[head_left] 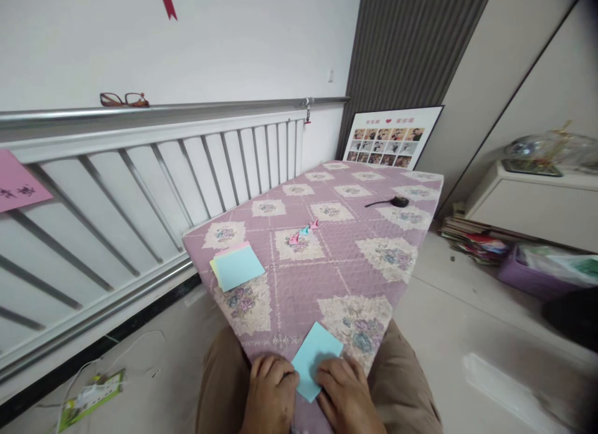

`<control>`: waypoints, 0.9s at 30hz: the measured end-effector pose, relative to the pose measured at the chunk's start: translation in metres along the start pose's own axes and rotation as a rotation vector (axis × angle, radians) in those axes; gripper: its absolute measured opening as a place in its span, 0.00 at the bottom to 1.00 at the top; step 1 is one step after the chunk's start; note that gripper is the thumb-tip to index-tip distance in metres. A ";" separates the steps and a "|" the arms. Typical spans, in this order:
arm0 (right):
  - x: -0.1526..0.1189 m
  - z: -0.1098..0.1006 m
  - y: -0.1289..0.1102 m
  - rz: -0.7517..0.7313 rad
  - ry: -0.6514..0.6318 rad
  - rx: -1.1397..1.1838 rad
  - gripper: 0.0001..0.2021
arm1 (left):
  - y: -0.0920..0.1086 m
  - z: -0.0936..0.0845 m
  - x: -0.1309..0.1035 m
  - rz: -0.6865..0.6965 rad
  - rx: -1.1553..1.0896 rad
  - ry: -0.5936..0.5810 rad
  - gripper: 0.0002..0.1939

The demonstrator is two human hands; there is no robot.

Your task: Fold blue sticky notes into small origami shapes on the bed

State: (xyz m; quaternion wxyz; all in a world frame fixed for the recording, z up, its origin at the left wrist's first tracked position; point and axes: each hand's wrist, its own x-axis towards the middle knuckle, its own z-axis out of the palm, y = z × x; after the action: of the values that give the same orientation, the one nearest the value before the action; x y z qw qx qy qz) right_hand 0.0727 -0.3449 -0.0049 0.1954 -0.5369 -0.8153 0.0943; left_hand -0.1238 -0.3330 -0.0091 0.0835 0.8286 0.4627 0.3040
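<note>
A light blue sheet of paper (pixel 317 353) lies at the near end of the cloth-covered table (pixel 299 303), turned so that one corner points away from me. My left hand (pixel 273 384) is closed at the sheet's left corner, its fingers curled and bunched. At the lower right edge, my right hand (pixel 343 384) has its bent fingers over the paper, the thumb low at the edge. A stack of coloured paper (pixel 240 269), blue on top with pink and yellow showing beneath, rests near the left edge. Farther off stand small folded paper pieces, a pink one (pixel 294 239), a blue one (pixel 304 231) and another pink one (pixel 314 223).
A black object with a thin tail (pixel 399 202) lies on the far right of the table. Along the left runs a white radiator (pixel 233 163), with glasses (pixel 125 100) on the pipe above. A power strip (pixel 93 396) with cords is on the floor. A purple bin (pixel 532 275) stands at right.
</note>
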 end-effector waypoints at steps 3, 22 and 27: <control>0.008 -0.005 0.000 0.024 0.000 0.023 0.09 | -0.002 -0.006 -0.002 -0.082 -0.027 -0.040 0.09; 0.024 -0.007 -0.010 0.294 0.070 0.018 0.08 | -0.005 -0.005 0.003 -0.423 -0.020 -0.134 0.05; 0.027 -0.008 -0.010 0.327 0.044 -0.018 0.09 | -0.007 -0.007 0.007 -0.476 -0.012 -0.188 0.06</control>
State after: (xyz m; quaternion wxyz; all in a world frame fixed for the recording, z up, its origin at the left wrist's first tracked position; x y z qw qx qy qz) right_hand 0.0579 -0.3246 0.0120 0.1903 -0.6659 -0.7135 0.1057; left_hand -0.1303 -0.3243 -0.0034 0.2002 0.7204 0.6332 0.2000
